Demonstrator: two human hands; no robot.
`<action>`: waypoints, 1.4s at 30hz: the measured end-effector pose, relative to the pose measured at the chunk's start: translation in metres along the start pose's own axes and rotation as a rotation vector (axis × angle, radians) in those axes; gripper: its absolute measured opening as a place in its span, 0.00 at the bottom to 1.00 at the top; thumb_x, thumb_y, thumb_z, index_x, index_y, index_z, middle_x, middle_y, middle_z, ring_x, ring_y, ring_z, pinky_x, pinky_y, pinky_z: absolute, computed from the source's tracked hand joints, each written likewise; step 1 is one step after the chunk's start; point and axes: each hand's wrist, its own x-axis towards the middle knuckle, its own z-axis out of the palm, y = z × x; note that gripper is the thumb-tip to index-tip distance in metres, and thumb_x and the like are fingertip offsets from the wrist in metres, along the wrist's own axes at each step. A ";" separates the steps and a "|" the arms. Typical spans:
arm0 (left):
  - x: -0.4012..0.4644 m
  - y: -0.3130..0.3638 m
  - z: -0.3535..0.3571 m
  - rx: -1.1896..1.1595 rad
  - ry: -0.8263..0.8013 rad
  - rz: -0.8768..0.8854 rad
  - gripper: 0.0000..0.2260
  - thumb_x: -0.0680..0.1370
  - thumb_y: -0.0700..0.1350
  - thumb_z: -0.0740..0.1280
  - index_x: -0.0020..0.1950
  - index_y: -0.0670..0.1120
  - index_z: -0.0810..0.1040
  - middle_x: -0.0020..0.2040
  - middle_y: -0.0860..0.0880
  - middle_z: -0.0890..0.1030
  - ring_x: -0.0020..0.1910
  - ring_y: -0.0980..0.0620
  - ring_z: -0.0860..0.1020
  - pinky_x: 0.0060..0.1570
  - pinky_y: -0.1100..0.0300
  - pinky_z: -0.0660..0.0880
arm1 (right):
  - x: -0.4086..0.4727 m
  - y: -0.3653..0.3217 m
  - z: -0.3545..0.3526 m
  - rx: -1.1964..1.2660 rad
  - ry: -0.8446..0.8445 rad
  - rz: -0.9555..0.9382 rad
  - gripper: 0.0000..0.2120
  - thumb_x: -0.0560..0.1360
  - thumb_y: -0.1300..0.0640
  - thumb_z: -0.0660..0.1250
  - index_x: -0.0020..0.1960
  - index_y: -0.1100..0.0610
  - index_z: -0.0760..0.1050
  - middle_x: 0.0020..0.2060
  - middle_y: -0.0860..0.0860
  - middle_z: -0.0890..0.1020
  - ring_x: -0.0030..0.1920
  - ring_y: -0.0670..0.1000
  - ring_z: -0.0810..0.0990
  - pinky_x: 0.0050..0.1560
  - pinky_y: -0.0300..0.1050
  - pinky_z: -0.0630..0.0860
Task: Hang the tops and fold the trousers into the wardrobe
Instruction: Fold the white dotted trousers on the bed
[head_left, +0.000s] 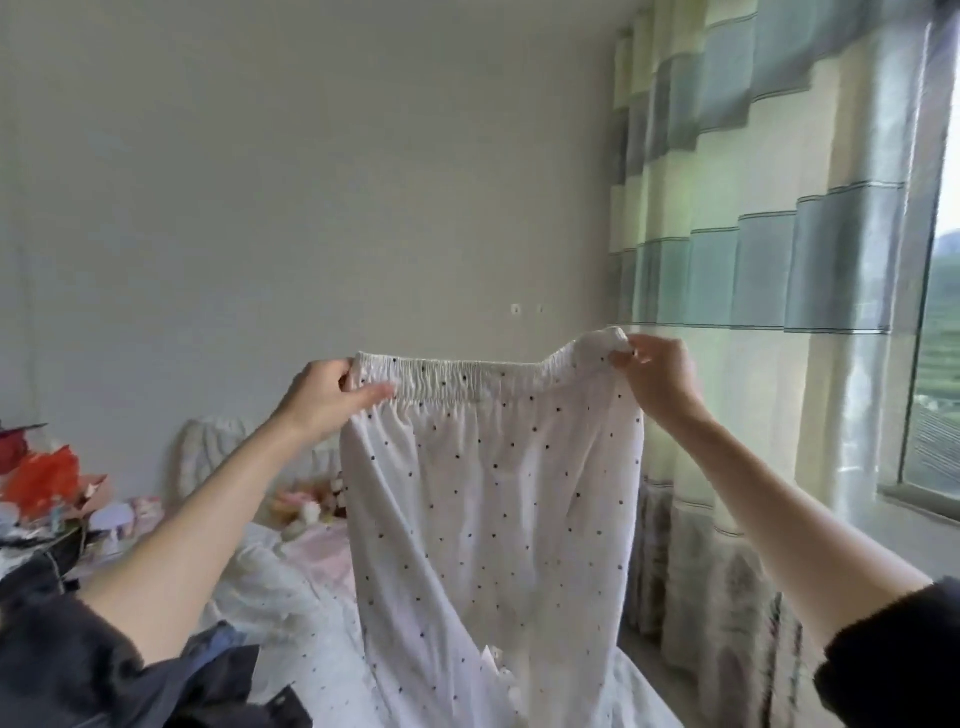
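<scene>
trousers (488, 499), white with little dark dots, hang held up in the air over the bed (291, 597), waistband stretched flat across the top. striped green and cream curtain (753, 218) is behind on the right. left hand (324, 402) grips the waistband's left end, fingers curled round it. right hand (657, 376) pinches the bunched right corner, slightly higher. dark clothes (62, 665) sit bottom left.
</scene>
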 end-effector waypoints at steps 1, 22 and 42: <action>-0.004 0.000 0.002 -0.041 -0.066 0.005 0.21 0.71 0.55 0.71 0.38 0.36 0.73 0.35 0.46 0.72 0.37 0.50 0.70 0.37 0.57 0.64 | -0.004 0.006 -0.001 0.040 0.062 0.002 0.08 0.74 0.58 0.67 0.50 0.59 0.81 0.40 0.56 0.81 0.45 0.58 0.79 0.42 0.47 0.71; -0.163 -0.191 0.083 -0.104 -1.212 -0.703 0.13 0.72 0.49 0.72 0.44 0.41 0.74 0.40 0.47 0.78 0.39 0.51 0.76 0.40 0.60 0.71 | -0.176 0.158 0.096 0.031 -1.369 0.558 0.06 0.73 0.62 0.71 0.42 0.51 0.77 0.38 0.51 0.72 0.37 0.46 0.65 0.39 0.36 0.65; -0.243 -0.323 0.279 0.032 -0.601 -0.818 0.17 0.80 0.41 0.60 0.69 0.45 0.66 0.69 0.45 0.69 0.66 0.49 0.69 0.57 0.63 0.63 | -0.313 0.278 0.275 -0.219 -1.100 0.470 0.25 0.79 0.56 0.61 0.74 0.55 0.60 0.71 0.56 0.68 0.68 0.56 0.69 0.64 0.45 0.66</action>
